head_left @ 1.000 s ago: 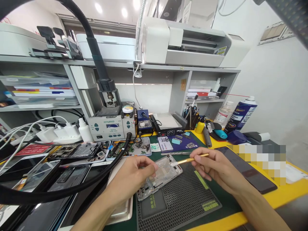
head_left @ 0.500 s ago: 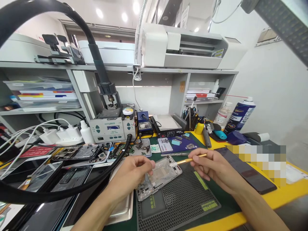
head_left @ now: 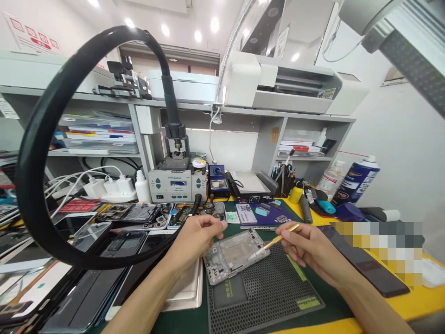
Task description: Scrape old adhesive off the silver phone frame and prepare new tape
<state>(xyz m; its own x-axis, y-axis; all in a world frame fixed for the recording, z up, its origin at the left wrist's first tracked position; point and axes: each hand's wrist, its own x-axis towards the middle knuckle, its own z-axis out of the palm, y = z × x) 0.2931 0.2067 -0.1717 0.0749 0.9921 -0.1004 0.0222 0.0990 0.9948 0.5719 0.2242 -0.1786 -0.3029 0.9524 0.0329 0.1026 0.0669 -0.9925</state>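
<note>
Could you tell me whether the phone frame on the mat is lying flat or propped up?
Propped up: the left hand lifts the phone frame's far edge off the black mat, its near corner resting there.

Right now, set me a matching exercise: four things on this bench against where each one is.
Things:
1. phone frame
2. swab
3. spray can
4. hot-air station

Places:
A. far right of the bench, upright
B. pinched in the right hand
C. on the black mat, left hand at its top edge
D. at the back, under the shelf

Pairs: 1-C, 2-B, 3-A, 4-D
</note>
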